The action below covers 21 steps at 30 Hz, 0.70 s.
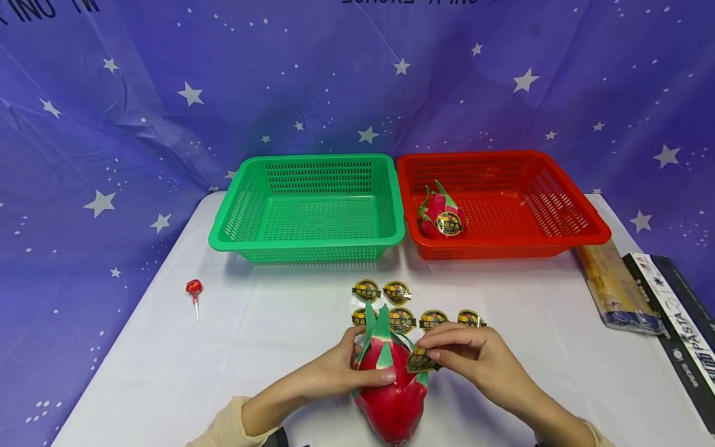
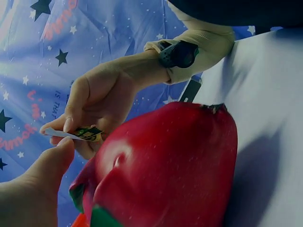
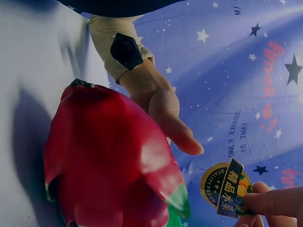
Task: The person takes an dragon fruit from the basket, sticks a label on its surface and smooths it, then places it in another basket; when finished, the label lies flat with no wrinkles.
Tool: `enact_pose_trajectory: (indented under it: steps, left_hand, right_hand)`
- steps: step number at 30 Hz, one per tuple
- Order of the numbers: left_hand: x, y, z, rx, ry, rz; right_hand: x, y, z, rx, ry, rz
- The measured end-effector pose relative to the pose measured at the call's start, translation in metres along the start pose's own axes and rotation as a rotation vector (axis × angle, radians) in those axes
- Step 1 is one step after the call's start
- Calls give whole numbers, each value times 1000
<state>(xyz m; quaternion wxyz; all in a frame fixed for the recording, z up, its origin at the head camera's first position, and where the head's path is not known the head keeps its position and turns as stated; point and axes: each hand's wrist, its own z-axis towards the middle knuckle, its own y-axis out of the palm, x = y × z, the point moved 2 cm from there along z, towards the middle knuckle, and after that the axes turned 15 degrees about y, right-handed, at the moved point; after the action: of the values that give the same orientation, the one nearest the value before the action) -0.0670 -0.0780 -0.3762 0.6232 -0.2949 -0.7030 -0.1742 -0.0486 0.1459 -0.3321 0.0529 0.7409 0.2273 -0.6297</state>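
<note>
A red dragon fruit (image 1: pixel 391 410) with green leaf tips lies at the table's front, leaves toward the back. My left hand (image 1: pixel 329 375) holds it from the left, thumb across its top and the other fingers partly hidden behind it. Between thumb and fingertips, my right hand (image 1: pixel 486 360) pinches a black-and-gold oval sticker (image 3: pixel 225 191) just above the fruit's right side. The left wrist view shows this sticker (image 2: pixel 90 134) nearly edge-on, one end pale. Several similar stickers (image 1: pixel 433 319) lie on the table just behind the fruit, some partly covered by it and the hands.
A green basket (image 1: pixel 307 244) stands at the back beside a red basket (image 1: pixel 514 250). Inside the red one sits another dragon fruit (image 1: pixel 432 211) bearing a sticker. A red lollipop (image 1: pixel 194 288) lies left; a brown package (image 1: pixel 617 285) and a long box (image 1: pixel 676 329) lie right.
</note>
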Motion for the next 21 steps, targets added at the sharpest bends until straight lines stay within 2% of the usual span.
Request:
enact_pose_trajectory:
  steps: [5,11,16,21]
  left_hand:
    - [-1,5,2,20,8,-28]
    - [-2,11,5,59,11,-17]
    - [-1,13,5,109,-27,35]
    - [0,15,2,174,-52,2]
  right_hand:
    - [-1,1,-2,-24,-46,5]
    - [-1,3,-3,-36,-45,-2]
    - [-1,4,-4,-48,-27,-3]
    - [-2,4,-5,-73,-39,18]
